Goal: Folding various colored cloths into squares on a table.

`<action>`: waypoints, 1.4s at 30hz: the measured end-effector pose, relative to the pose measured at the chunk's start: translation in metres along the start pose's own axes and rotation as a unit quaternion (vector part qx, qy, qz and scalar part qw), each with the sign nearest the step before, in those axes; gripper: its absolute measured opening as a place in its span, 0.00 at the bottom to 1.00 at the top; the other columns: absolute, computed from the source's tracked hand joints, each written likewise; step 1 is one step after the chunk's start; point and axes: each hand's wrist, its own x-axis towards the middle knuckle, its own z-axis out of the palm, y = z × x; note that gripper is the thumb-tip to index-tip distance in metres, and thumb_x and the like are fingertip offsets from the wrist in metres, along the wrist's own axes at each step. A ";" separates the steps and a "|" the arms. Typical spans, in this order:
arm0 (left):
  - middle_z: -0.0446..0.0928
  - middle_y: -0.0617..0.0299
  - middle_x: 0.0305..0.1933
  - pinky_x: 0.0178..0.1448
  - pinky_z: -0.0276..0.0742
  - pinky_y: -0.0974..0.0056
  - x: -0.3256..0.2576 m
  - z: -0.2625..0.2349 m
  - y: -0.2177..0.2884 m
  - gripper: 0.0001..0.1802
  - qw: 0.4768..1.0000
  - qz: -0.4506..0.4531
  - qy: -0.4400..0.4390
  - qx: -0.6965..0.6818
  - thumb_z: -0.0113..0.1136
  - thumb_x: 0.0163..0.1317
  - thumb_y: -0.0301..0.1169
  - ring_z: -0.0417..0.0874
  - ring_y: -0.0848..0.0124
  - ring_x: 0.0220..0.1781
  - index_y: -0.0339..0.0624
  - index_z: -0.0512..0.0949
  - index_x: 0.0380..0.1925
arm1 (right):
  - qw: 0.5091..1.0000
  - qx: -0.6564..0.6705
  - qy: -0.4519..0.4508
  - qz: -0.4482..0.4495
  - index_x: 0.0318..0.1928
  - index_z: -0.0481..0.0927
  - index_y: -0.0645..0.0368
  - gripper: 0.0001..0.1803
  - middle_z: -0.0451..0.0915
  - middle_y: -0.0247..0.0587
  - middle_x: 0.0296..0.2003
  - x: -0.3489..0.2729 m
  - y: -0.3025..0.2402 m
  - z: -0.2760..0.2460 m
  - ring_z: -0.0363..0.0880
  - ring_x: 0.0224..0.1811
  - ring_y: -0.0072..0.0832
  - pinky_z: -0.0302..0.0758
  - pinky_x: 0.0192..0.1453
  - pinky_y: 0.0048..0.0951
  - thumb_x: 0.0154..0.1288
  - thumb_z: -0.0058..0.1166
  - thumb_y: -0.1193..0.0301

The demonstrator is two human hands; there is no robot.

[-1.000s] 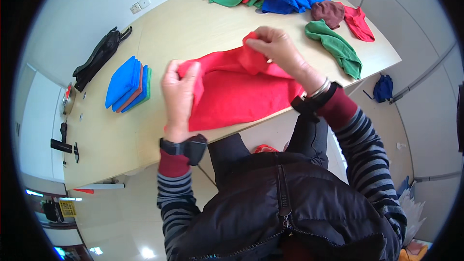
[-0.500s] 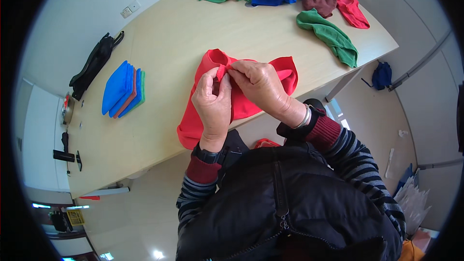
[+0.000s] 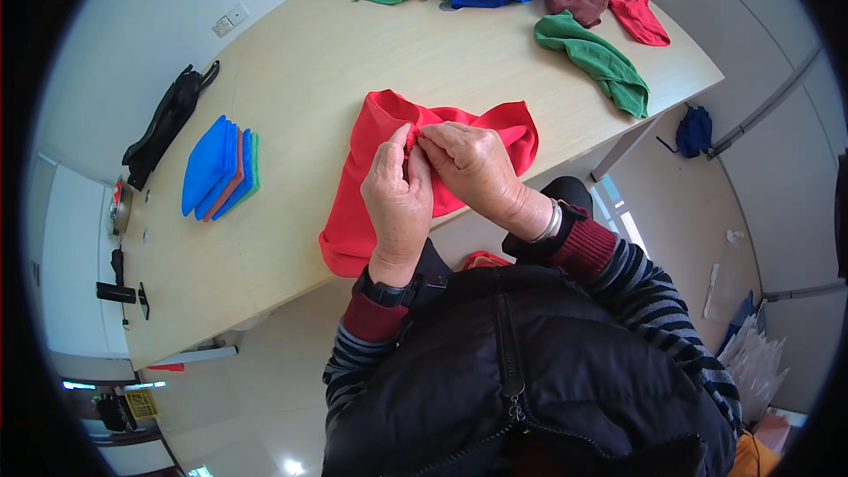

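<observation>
Red cloth (image 3: 351, 212) on tabletop (image 3: 291, 141), under L hand (image 3: 399, 199) & R hand (image 3: 479, 166).
Both hands are grasping a small bit of it w/ fingertips close together; the rest spreads beneath & to both sides of them, incl. down to the near edge. Stack of folded cloths (image 3: 208, 163) is well apart, left of L hand.
</observation>
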 end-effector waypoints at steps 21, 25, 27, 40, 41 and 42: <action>0.72 0.48 0.54 0.55 0.83 0.60 -0.031 0.014 -0.009 0.22 0.987 -0.034 -0.137 -0.083 0.49 0.72 0.18 0.82 0.56 0.53 0.28 0.67 0.65 | 0.981 0.107 -0.035 0.155 0.46 0.82 0.67 0.13 0.86 0.48 0.33 -0.029 0.023 0.008 0.87 0.32 0.29 0.82 0.36 0.26 0.66 0.63 0.70; 0.72 0.49 0.55 0.59 0.78 0.61 -0.033 0.018 -0.007 0.22 0.981 -0.067 -0.149 -0.101 0.48 0.72 0.17 0.80 0.58 0.56 0.30 0.68 0.66 | 0.978 0.115 -0.024 0.172 0.45 0.82 0.67 0.12 0.85 0.49 0.31 -0.027 0.025 0.008 0.87 0.30 0.33 0.81 0.35 0.27 0.64 0.63 0.71; 0.73 0.50 0.55 0.61 0.76 0.61 -0.033 0.020 -0.006 0.22 0.980 -0.081 -0.152 -0.104 0.48 0.71 0.16 0.79 0.59 0.57 0.31 0.69 0.65 | 0.989 0.077 -0.004 0.128 0.43 0.82 0.67 0.11 0.85 0.50 0.31 -0.028 0.023 0.006 0.86 0.29 0.36 0.81 0.33 0.29 0.64 0.63 0.72; 0.76 0.57 0.40 0.46 0.79 0.64 -0.010 0.018 -0.018 0.20 0.984 -0.032 -0.157 -0.084 0.58 0.65 0.17 0.81 0.65 0.40 0.41 0.76 0.57 | 0.981 0.140 -0.021 0.133 0.44 0.82 0.67 0.09 0.83 0.47 0.29 -0.040 0.040 0.001 0.84 0.30 0.26 0.78 0.34 0.26 0.66 0.60 0.74; 0.76 0.58 0.39 0.45 0.79 0.64 -0.007 0.018 -0.022 0.18 0.981 -0.031 -0.164 -0.096 0.60 0.63 0.16 0.81 0.65 0.39 0.41 0.78 0.53 | 0.981 0.140 -0.018 0.132 0.44 0.82 0.67 0.09 0.83 0.47 0.29 -0.040 0.042 0.001 0.84 0.30 0.26 0.78 0.34 0.26 0.66 0.60 0.74; 0.76 0.59 0.38 0.44 0.79 0.64 -0.005 0.019 -0.023 0.17 0.979 -0.030 -0.171 -0.107 0.62 0.61 0.16 0.81 0.65 0.38 0.42 0.79 0.49 | 0.974 0.174 -0.025 0.144 0.45 0.82 0.67 0.10 0.83 0.44 0.29 -0.041 0.043 0.001 0.83 0.31 0.23 0.78 0.35 0.26 0.67 0.59 0.74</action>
